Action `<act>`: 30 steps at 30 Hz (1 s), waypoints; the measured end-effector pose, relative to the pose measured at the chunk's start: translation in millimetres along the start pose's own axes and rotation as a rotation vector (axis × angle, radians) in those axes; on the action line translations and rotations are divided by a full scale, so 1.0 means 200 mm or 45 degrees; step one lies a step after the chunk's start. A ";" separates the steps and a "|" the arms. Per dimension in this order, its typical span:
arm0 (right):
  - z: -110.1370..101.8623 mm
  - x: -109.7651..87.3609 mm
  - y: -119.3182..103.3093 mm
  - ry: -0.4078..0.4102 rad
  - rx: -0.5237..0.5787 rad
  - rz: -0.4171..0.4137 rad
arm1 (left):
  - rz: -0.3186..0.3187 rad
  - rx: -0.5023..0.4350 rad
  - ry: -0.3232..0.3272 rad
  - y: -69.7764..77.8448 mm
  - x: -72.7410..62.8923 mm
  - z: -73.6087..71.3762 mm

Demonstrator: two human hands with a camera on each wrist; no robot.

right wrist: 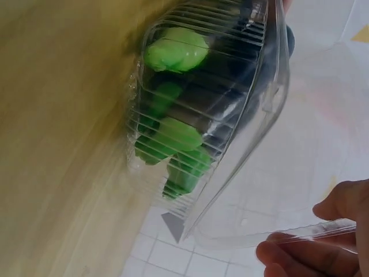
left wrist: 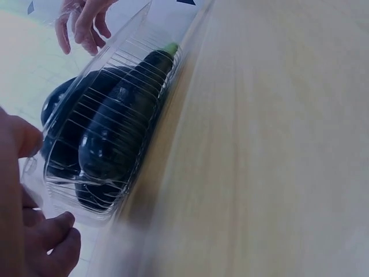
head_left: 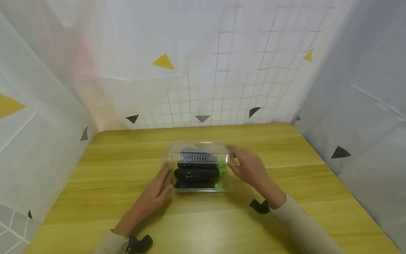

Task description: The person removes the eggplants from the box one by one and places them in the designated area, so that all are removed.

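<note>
A clear plastic clamshell box [head_left: 200, 190] sits on the table, several dark eggplants [head_left: 196, 173] with green stem ends lying side by side in it. Its ribbed clear lid [head_left: 198, 157] is raised at an angle over the back of the box. At the box's left end, my left hand [head_left: 155, 192] holds the rim, thumb near the front corner and fingers along the side. My right hand [head_left: 250, 165] pinches the lid's right edge between thumb and fingers, as the right wrist view shows. The green stem ends [right wrist: 176, 49] show through the ribbed wall there.
The wooden table [head_left: 203, 225] has white sheets [head_left: 142, 95] with triangle marks standing behind and at both sides. A black wrist mount [head_left: 141, 243] is on the left wrist and another [head_left: 260, 206] on the right.
</note>
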State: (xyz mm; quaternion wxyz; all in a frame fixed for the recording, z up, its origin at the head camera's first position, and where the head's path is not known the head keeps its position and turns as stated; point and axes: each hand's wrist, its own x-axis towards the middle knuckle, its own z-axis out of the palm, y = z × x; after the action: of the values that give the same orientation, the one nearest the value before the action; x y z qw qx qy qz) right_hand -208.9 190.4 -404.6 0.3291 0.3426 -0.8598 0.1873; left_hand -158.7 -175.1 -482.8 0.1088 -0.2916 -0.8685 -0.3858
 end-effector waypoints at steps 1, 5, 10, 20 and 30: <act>0.00 0.01 0.01 0.005 0.020 0.013 | 0.000 0.008 -0.001 0.00 0.00 0.00; 0.01 0.02 0.03 0.033 0.067 0.073 | -0.008 0.015 0.000 0.00 0.00 0.00; 0.03 0.04 0.06 0.082 0.152 0.156 | 0.001 0.004 0.006 -0.01 0.00 0.00; 0.09 0.10 0.12 0.158 0.306 0.253 | -0.003 -0.014 -0.023 -0.01 -0.01 0.01; 0.15 0.18 0.17 0.218 0.410 0.331 | -0.033 0.004 -0.035 0.00 -0.01 0.01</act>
State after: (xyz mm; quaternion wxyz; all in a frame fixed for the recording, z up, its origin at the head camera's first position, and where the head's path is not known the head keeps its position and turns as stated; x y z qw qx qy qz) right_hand -265.8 182.0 -404.1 0.3150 0.2599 -0.8247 0.3912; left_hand -157.3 -174.2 -483.6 0.0925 -0.2854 -0.8742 -0.3819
